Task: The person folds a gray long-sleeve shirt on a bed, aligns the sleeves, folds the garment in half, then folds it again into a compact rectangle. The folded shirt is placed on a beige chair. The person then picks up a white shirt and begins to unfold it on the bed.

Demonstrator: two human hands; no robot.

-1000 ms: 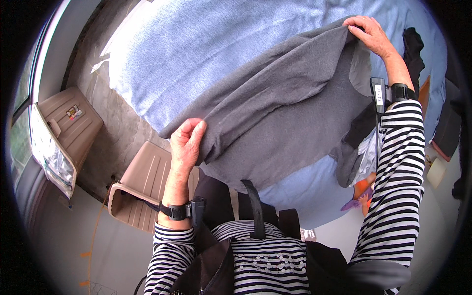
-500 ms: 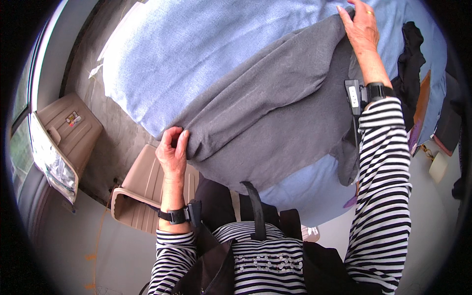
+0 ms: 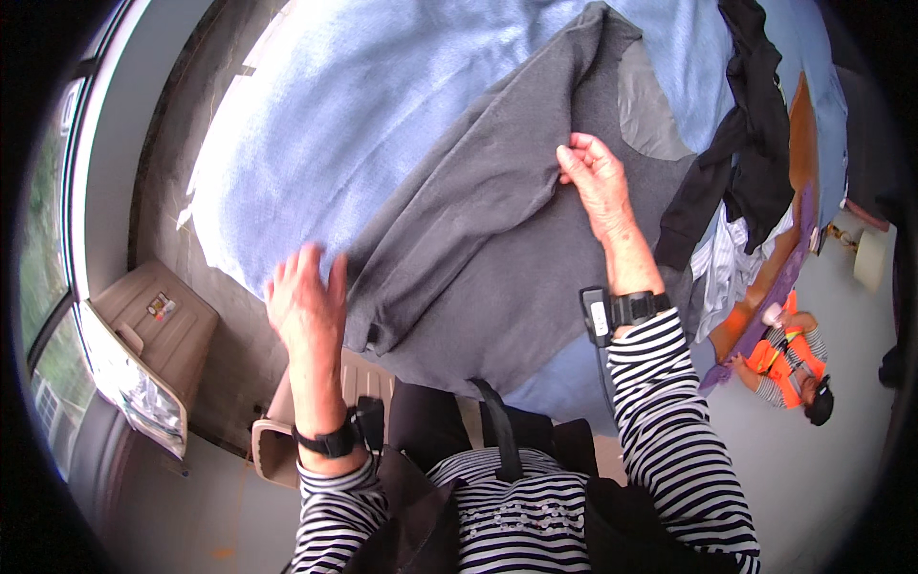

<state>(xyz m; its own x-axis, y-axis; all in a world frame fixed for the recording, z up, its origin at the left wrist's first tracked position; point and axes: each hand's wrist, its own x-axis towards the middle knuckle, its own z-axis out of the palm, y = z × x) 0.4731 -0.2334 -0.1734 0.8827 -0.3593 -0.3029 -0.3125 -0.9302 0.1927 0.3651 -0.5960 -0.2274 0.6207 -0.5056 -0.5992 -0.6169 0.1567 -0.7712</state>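
Observation:
A dark grey long-sleeved top (image 3: 535,277) lies on a light blue cloth (image 3: 316,143), with a sleeve folded along its left side. A lighter grey patch shows near its far right end. Over the left edge of the cloth, beside the folded sleeve's near end, my left hand (image 3: 308,298) is open with its fingers spread, slightly blurred. My right hand (image 3: 598,182) is closed in a pinch at the sleeve's inner edge, midway along the garment.
To the right lie a black garment (image 3: 755,124) and a white striped cloth (image 3: 732,253), beside an orange-brown strip with purple edging. Beige chairs (image 3: 158,320) stand at the left by the window. A person in an orange vest (image 3: 784,368) is at the right.
My left hand has let go of the near sleeve end and opened. My right hand has come nearer from the garment's far corner to the sleeve's middle. A person has come into view.

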